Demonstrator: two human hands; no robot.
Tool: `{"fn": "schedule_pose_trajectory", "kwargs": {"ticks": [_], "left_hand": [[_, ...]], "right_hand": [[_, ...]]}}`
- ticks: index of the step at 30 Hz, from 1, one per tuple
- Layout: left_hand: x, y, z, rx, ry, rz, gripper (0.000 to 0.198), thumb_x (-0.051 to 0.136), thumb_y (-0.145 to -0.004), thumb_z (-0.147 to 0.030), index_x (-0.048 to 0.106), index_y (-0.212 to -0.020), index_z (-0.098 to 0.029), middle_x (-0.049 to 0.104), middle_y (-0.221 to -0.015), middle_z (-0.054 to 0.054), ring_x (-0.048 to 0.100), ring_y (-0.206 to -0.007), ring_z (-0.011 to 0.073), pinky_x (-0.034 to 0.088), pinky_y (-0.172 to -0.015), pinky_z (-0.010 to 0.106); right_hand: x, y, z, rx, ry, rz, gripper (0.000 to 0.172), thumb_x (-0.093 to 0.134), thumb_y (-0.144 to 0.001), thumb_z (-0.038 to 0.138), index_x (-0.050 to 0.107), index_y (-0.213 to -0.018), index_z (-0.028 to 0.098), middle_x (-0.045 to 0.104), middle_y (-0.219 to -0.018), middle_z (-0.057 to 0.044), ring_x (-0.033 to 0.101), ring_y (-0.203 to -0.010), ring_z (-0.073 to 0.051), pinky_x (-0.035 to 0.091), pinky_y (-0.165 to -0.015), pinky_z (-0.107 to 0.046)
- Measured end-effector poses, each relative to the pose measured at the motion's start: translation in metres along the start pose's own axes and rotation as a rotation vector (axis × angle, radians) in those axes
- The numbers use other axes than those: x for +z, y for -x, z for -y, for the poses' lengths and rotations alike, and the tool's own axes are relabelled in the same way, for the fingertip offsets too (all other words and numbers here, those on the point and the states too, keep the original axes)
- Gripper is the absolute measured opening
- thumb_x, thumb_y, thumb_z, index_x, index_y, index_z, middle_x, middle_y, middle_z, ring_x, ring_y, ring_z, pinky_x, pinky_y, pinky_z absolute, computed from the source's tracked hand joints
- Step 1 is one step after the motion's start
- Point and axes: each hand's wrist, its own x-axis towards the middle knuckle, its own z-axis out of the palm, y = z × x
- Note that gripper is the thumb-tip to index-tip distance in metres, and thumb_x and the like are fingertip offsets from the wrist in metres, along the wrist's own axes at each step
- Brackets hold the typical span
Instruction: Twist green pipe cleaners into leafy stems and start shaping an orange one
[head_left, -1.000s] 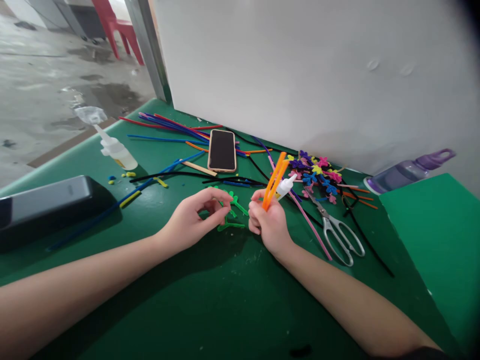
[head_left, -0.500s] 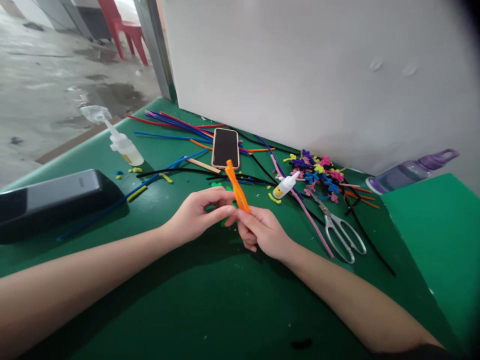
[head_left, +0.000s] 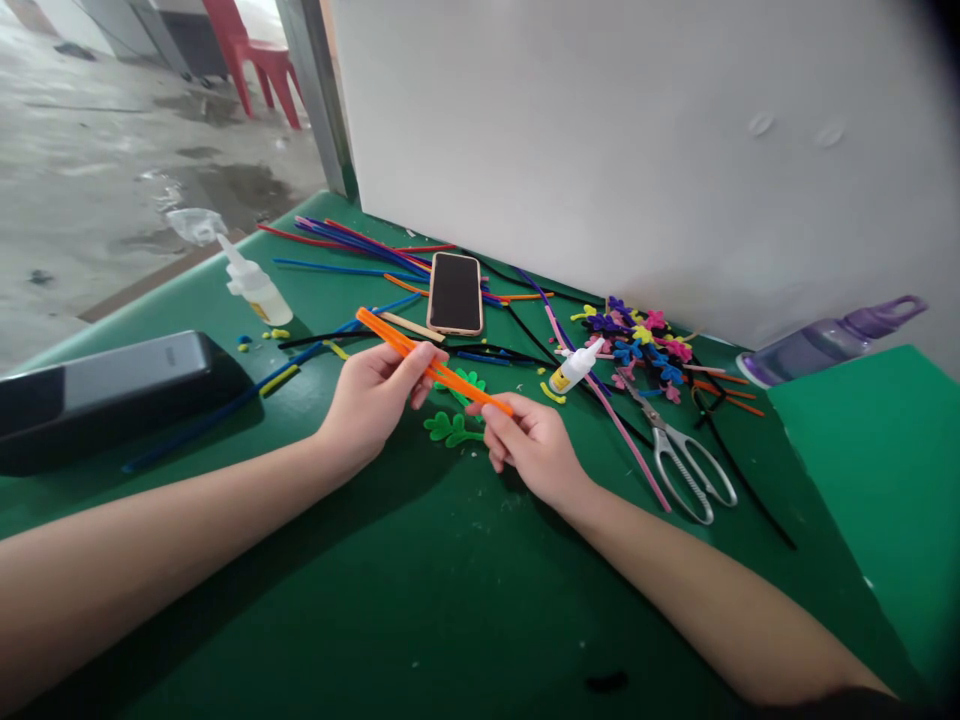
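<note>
Orange pipe cleaners [head_left: 448,376], bunched lengthwise, stretch between my two hands above the green table. My left hand [head_left: 373,398] pinches them around the middle, leaving their far end sticking out to the upper left. At the near right end, my right hand [head_left: 534,443] grips them between thumb and fingers. Just below them lie green leaf shapes [head_left: 448,429] of pipe cleaner, partly covered by my hands. To the right of my right hand rests a small white glue bottle [head_left: 576,367] with a yellow label.
Scissors [head_left: 686,455] lie at the right beside a pile of colourful pipe-cleaner flowers [head_left: 637,330]. A phone [head_left: 456,293] and loose pipe cleaners [head_left: 360,245] are farther back. At left stand a larger glue bottle [head_left: 259,290] and a black box-like device [head_left: 112,390]. A purple bottle [head_left: 825,345] lies right.
The orange bunch has swung from nearly upright to slanting left. My left hand has turned and taken hold of its middle. The green leaf shapes show more fully now.
</note>
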Motion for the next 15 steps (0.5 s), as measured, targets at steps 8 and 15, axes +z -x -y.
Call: {"fn": "schedule_pose_trajectory", "kwargs": {"ticks": [8, 15], "left_hand": [[0.0007, -0.0025, 0.0030, 0.001, 0.021, -0.035, 0.025, 0.053, -0.086, -0.036, 0.068, -0.082, -0.016, 0.052, -0.052, -0.002, 0.046, -0.045, 0.0085, 0.036, -0.047, 0.022], [-0.0009, -0.0030, 0.0044, -0.048, 0.170, -0.006, 0.024, 0.054, -0.085, -0.035, 0.065, -0.082, -0.014, 0.055, -0.060, -0.001, 0.047, -0.046, 0.0069, 0.038, -0.047, 0.021]], "right_hand": [[-0.0020, -0.0024, -0.0012, -0.117, -0.018, -0.103, 0.028, 0.047, -0.089, 0.041, 0.060, -0.080, 0.018, 0.045, -0.048, 0.007, 0.042, -0.042, -0.007, 0.036, -0.045, -0.022], [0.0000, 0.0018, -0.0007, -0.159, 0.054, -0.115, 0.033, 0.043, -0.092, 0.036, 0.062, -0.074, 0.017, 0.044, -0.046, 0.006, 0.043, -0.043, -0.008, 0.038, -0.050, -0.024]]}}
